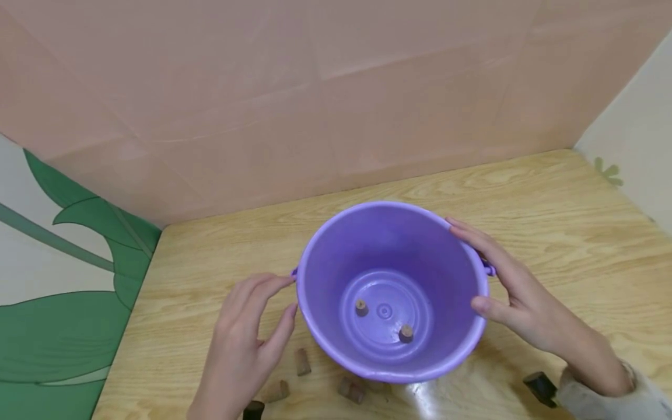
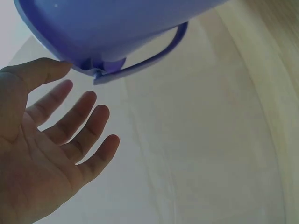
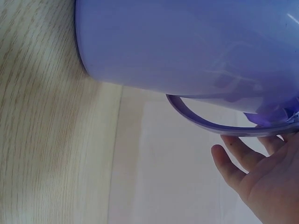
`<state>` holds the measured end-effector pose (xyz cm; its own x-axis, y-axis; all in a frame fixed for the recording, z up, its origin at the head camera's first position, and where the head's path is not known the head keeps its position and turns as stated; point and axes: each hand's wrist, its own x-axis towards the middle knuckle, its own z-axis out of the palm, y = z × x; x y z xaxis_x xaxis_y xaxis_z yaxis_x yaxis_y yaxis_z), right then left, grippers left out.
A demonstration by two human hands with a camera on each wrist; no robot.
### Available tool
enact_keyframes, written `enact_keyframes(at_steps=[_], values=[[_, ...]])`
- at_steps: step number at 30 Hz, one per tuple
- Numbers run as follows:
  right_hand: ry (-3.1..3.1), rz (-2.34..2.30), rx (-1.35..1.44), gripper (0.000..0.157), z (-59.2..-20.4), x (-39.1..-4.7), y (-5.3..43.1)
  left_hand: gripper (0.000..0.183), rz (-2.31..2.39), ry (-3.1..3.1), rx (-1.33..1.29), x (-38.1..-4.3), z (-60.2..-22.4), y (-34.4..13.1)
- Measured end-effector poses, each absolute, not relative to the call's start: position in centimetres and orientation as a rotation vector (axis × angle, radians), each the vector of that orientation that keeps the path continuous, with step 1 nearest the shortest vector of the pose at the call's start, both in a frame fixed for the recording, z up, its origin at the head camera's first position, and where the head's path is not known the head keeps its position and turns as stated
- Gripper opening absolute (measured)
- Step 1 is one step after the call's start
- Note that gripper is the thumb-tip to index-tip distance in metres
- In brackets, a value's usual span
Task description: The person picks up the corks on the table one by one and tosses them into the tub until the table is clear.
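In the head view a purple bucket [image 1: 385, 245] stands on the table with its mouth facing up. Two small brown corks [image 1: 406, 333] are on its floor, apart from each other. My left hand [image 1: 247, 332] is at the left rim, thumb and forefinger right by the handle joint; the left wrist view shows its other fingers spread loosely below the rim. My right hand [image 1: 517, 291] holds the right rim, thumb over the edge and fingers along the outside. The bucket's handle [image 3: 210, 127] hangs down the far side, close to the right fingers.
Several more corks [image 1: 303, 361] lie on the wooden table [image 1: 210, 256] in front of the bucket, near my left hand. A pinkish sheet [image 1: 315, 99] rises behind the table. Green leaf patterns [image 1: 58, 326] mark the left wall. A dark object [image 1: 541, 388] is beside my right wrist.
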<state>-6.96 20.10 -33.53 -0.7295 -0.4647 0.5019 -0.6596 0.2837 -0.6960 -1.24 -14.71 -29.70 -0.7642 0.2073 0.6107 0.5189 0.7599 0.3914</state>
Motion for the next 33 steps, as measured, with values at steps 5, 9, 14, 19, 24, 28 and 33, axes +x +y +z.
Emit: enact_keyframes(at_steps=[5,9,14,19,24,28,33], values=[[-2.338,1.436,1.048,0.074,-33.6,-7.0,20.1,0.036,-0.719,-2.419,-0.543,-1.2,-30.2,-15.1],[-2.344,1.437,1.042,0.074,-33.6,-6.9,20.1,0.038,-0.699,-2.446,-0.554,-1.2,-30.6,-15.3],[-2.341,1.448,1.049,0.074,-33.6,-7.0,20.2,0.041,-0.685,-2.501,-0.564,-1.1,-31.4,-15.6],[-2.316,1.465,1.074,0.074,-33.7,-7.1,20.1,0.041,-0.666,-2.578,-0.572,-1.0,-32.6,-16.2],[-2.328,1.458,1.060,0.074,-33.7,-7.0,20.2,0.040,-0.648,-2.743,-0.531,-0.9,-33.8,-16.7],[-2.325,1.457,1.068,0.074,-33.6,-7.0,20.1,0.042,-0.620,-2.807,-0.529,-1.0,-34.7,-17.0],[-2.331,1.448,1.065,0.074,-33.7,-7.0,20.1,0.045,-0.578,-2.906,-0.512,-1.0,-35.8,-17.1]])
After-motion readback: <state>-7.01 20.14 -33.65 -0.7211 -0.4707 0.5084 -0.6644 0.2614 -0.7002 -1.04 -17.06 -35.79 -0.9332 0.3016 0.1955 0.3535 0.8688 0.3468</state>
